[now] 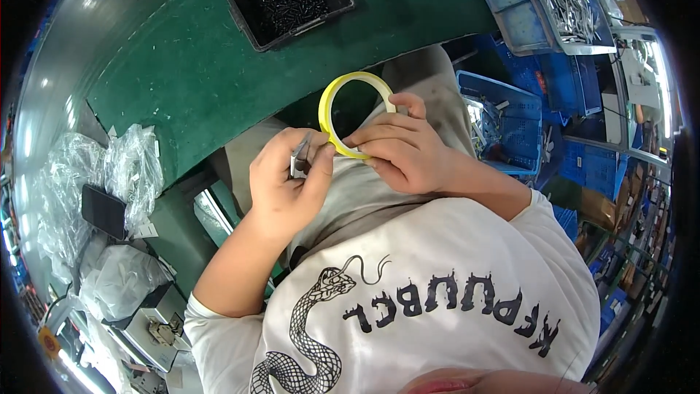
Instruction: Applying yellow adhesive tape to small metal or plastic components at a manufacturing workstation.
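Yellow tape (pixel 325 111) sits clamped in the grip of the right hand (pixel 403 144), steadied, I'd guess, for the left hand (pixel 290 179), clasping a metal tool (pixel 295 158).

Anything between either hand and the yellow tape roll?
Nothing visible. The right hand holds the yellow tape roll on its right side; the left hand, with a slim metal tool in it, is right at the roll's lower-left edge. The black bin sits beyond, out of the way.
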Tool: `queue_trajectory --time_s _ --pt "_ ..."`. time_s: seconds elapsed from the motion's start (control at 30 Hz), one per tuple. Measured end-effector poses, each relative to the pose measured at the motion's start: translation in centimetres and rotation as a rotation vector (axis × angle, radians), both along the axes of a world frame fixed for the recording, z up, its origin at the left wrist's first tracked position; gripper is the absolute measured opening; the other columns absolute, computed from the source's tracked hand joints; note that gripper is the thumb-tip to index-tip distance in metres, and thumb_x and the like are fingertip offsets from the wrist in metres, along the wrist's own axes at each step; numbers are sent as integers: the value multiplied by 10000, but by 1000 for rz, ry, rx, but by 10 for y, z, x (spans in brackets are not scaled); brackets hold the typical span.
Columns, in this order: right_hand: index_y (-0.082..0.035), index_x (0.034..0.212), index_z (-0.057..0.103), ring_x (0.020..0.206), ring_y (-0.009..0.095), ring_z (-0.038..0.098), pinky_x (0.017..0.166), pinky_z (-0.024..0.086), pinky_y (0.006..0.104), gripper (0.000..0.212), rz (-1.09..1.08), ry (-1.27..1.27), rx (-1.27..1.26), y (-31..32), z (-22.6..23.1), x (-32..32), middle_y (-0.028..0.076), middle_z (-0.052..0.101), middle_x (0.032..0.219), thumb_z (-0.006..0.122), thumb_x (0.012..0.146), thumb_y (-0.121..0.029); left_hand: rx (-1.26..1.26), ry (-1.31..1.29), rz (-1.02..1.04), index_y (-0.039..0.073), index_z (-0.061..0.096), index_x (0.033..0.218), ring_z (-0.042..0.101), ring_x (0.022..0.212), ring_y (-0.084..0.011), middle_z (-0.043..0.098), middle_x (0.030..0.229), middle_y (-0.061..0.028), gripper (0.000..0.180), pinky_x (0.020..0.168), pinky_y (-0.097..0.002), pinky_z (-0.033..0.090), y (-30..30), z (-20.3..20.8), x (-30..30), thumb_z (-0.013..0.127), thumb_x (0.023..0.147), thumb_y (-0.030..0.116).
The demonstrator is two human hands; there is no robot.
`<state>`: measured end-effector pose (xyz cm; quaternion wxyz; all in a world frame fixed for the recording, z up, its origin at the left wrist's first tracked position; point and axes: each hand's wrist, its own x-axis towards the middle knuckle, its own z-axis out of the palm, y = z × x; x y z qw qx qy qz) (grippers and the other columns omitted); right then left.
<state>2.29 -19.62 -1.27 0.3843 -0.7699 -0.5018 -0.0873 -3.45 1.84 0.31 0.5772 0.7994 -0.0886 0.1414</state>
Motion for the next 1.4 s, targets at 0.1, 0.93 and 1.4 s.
queue_trajectory --time_s 0.1,0.93,1.4 --pt "-84 1044 562 845 198 662 982 318 491 303 9 -15 0 -1 -1 -1 58 697 1096 697 782 -13 -13 59 -4 -13 611 950 536 643 -103 638 784 -53 136 593 -243 438 -1 2 -3 681 838 -46" --pt "-63 991 626 799 186 642 880 390 401 235 -30 -50 33 9 2 -4 46 708 1066 680 762 -53 137 -49 132 4 665 898 606 617 -139 675 769 -79 143 581 -255 483 6 -1 3 720 776 -46" --pt "-80 978 631 853 146 625 838 374 381 238 -55 -176 -103 4 5 -3 18 696 1112 720 757 -77 384 -144 88 49 639 818 651 650 -258 684 762 -78 193 611 -331 519 8 8 9 754 682 -26"
